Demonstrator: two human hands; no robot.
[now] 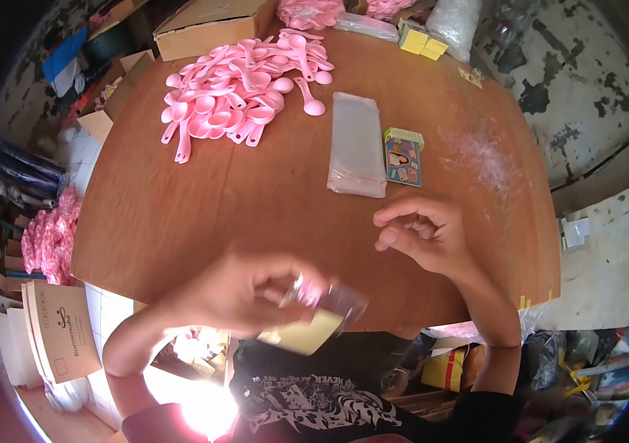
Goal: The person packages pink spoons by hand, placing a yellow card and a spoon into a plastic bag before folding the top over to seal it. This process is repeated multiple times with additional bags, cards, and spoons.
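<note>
Near the table's front edge, my left hand [255, 292], blurred by motion, is closed on a clear plastic packet [348, 304]. A pale yellow card [307, 331] and a bit of something pink show at the packet; the pink thing's shape is partly hidden by my fingers. My right hand [425, 229] hovers over the table to the right, fingers loosely curled, with a gap between thumb and forefinger and nothing visible in it. Just beyond it lie a stack of printed cards [404, 162] and a stack of clear plastic bags [356, 144]. Farther left spreads a heap of pink spoons [218, 96].
On the brown table [277, 210], a cardboard box [215, 26] stands at the back left. Yellow boxes [421, 40] and a clear plastic bundle [455, 26] are at the back right. Clear plastic scraps [484, 159] lie on the right. Another carton [62, 331] stands on the left.
</note>
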